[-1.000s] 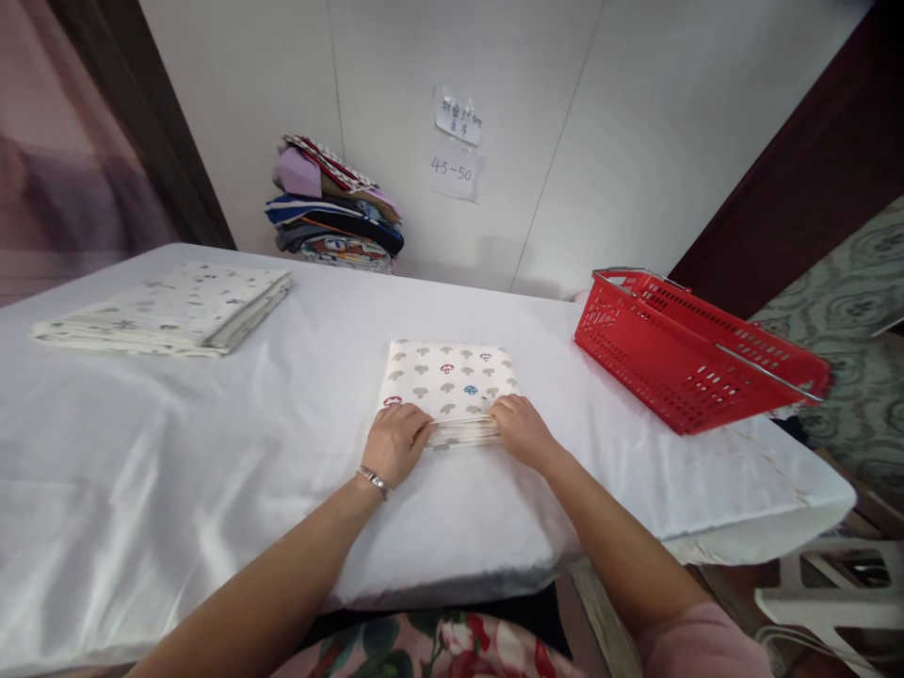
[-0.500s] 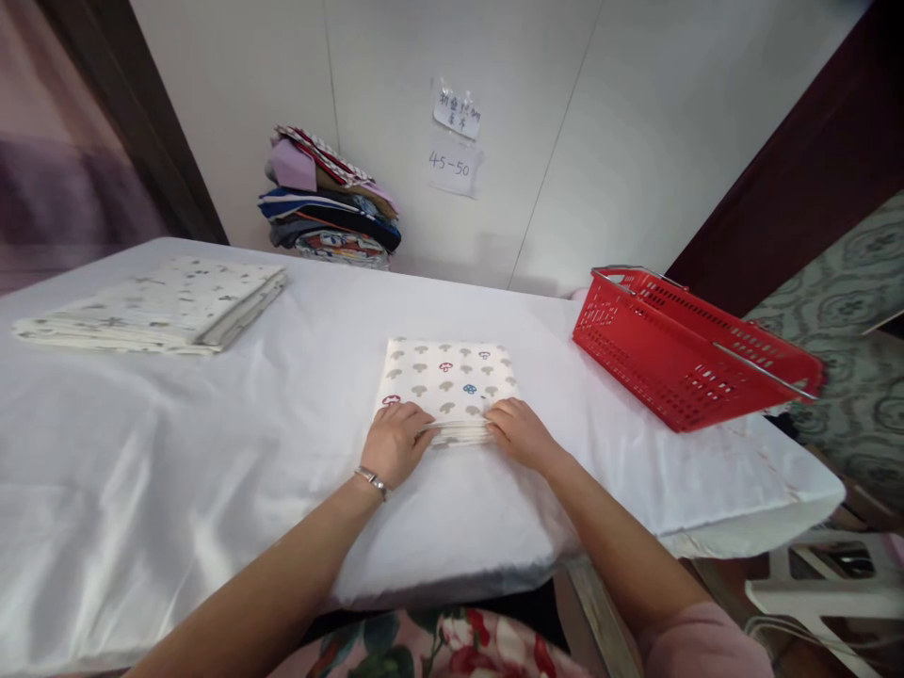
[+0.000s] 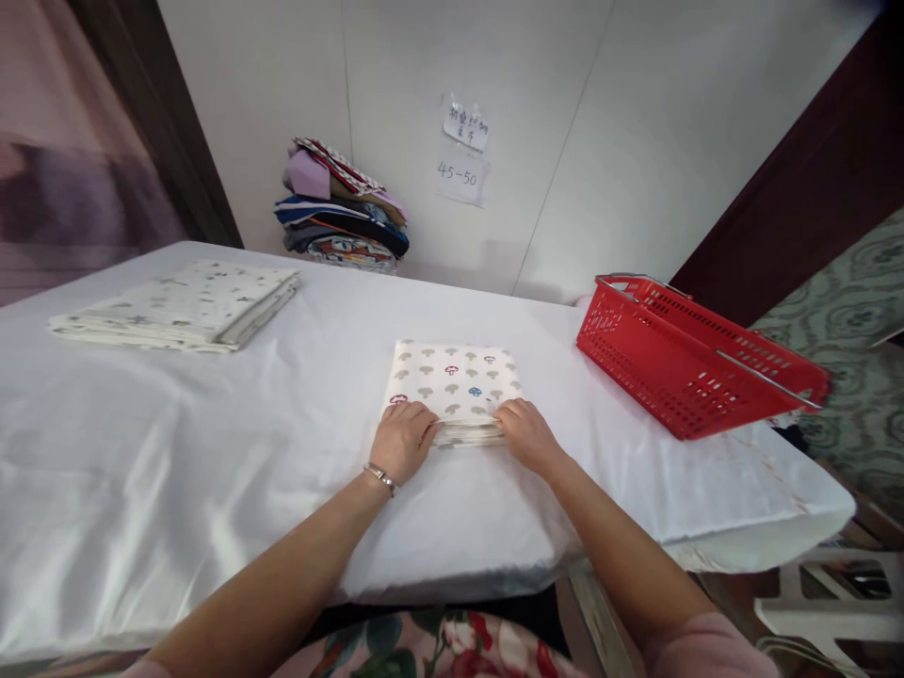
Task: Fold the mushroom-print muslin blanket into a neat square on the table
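A folded cream cloth with a mushroom print [image 3: 456, 381] lies flat in front of me, its layered folded edge toward me. At its near left corner, my left hand [image 3: 406, 441] grips that edge between thumb and fingers; a silver bracelet circles the wrist. My right hand [image 3: 526, 435] pinches the near right corner the same way. Several cloth layers show between the two hands. The thumbs are partly hidden by the fingers and cloth.
On the left of the white-covered table [image 3: 268, 471] lies a larger folded printed cloth [image 3: 190, 306]. A pile of folded fabrics [image 3: 346, 212] stands by the wall. The red basket [image 3: 692, 363] sits at the right. A white stool [image 3: 833, 612] is beyond the table's right edge.
The view has shifted slightly, so everything sits a little lower and to the right. Both hands stay on the near edge, the top layers slightly raised between them.
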`<state>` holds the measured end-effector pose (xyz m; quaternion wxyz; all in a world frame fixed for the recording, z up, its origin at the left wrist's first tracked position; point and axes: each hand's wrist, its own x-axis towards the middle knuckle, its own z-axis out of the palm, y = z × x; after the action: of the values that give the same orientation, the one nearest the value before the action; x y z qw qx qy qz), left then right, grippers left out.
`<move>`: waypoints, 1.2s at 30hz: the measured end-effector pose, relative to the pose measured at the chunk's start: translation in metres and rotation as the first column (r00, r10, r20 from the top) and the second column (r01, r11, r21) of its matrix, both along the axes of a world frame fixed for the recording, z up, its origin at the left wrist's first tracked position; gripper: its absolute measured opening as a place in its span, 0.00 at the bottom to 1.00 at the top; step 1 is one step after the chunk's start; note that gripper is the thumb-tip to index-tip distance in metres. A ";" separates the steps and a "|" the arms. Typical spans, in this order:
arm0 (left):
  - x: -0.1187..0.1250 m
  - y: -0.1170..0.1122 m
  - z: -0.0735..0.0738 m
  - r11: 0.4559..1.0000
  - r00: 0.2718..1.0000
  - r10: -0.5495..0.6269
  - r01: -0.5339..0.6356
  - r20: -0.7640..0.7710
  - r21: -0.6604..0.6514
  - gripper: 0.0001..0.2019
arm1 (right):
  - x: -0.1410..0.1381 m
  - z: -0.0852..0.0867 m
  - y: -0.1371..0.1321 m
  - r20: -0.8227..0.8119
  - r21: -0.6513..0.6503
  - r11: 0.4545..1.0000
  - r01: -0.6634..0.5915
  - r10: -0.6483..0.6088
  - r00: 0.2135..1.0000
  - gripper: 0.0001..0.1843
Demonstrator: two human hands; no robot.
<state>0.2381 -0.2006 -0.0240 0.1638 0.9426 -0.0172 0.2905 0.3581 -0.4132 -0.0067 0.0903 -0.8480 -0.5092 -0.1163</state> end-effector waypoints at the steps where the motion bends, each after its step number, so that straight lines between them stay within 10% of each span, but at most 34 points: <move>1: 0.000 0.000 0.000 1.000 1.000 -0.004 0.004 0.001 0.005 0.11 | -0.001 -0.001 -0.001 -0.001 -0.004 1.000 0.005 -0.005 1.000 0.09; 26: 0.006 0.001 -0.006 0.998 0.996 0.051 -0.049 -0.073 0.032 0.07 | 0.000 0.015 0.015 -0.013 -0.285 0.958 0.043 -0.048 0.999 0.07; 36: 0.002 -0.001 0.000 0.996 1.000 0.014 -0.014 -0.001 0.092 0.09 | -0.006 0.005 0.001 0.020 -0.150 0.988 0.037 -0.035 0.999 0.08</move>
<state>0.2396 -0.2020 -0.0244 0.1182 0.9495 -0.0239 0.2898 0.3520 -0.4118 -0.0015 0.0196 -0.8604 -0.5018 -0.0867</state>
